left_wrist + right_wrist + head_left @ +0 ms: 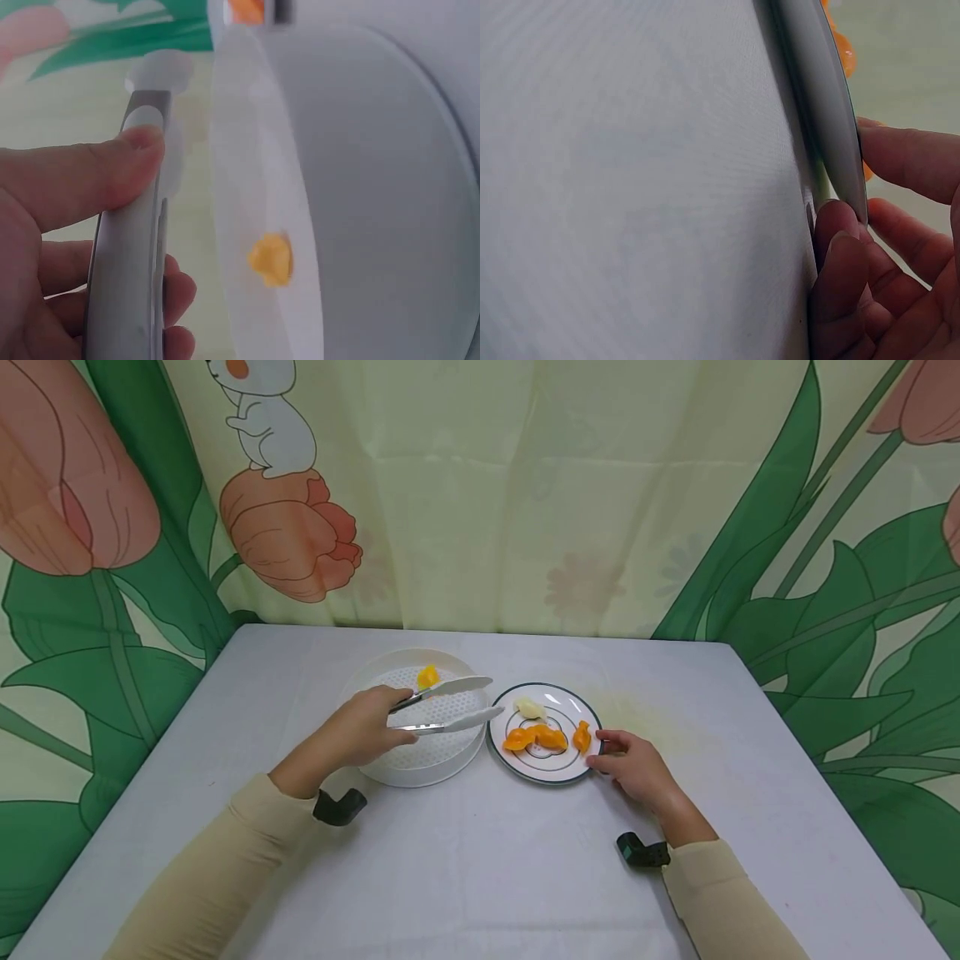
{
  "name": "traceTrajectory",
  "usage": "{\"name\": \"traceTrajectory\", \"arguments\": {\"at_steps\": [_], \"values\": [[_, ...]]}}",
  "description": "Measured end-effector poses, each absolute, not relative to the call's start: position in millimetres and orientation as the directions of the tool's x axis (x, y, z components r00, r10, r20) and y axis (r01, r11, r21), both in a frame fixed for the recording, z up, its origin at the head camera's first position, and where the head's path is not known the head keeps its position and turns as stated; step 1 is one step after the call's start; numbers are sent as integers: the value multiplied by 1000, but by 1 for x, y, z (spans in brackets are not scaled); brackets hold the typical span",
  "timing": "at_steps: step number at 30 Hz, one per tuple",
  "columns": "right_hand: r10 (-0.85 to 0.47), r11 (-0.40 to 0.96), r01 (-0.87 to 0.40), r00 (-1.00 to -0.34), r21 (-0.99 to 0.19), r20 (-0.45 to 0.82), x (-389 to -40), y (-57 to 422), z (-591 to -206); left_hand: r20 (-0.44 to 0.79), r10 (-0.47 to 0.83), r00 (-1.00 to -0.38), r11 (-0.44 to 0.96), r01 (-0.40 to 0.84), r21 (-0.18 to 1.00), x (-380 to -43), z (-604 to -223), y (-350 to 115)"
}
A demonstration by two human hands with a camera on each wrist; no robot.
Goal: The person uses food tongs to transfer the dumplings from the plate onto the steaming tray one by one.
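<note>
In the head view my left hand (356,735) grips a pair of tongs (423,728) with metal handles and white tips. The tongs' arms are spread over the white steamer tray (420,778), tips pointing toward the plate, nothing between them. One yellow dumpling (427,677) lies toward the back of the perforated tray, also visible in the left wrist view as a yellow lump (271,259). My right hand (637,768) pinches the right rim of a dark-edged white plate (547,772). On it lie orange dumplings (550,737) and a pale dumpling (529,708).
A white cloth covers the table (480,877). The tray and plate sit side by side near its middle. Behind the table hangs a flower-printed curtain (480,527). Small dark wrist cameras (339,807) are strapped below both hands.
</note>
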State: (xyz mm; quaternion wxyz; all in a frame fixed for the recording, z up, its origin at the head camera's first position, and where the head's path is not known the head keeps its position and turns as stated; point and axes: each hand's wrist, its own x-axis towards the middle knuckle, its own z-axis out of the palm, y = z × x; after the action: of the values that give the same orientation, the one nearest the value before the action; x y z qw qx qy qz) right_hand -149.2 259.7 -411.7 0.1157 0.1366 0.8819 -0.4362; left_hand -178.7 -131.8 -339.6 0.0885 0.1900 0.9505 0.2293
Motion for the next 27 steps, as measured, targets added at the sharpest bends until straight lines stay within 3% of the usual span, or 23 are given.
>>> {"name": "traceTrajectory", "arguments": {"at_steps": [8,27], "values": [[136,580,336,-938,-742,-318,-149,260,-412,-57,461,-885,812,396,429,-161,-343,-116],[141,586,341,-936,-735,-322,-148,260,-411,-60,451,-891,853,410,322,-142,-346,-77]]}}
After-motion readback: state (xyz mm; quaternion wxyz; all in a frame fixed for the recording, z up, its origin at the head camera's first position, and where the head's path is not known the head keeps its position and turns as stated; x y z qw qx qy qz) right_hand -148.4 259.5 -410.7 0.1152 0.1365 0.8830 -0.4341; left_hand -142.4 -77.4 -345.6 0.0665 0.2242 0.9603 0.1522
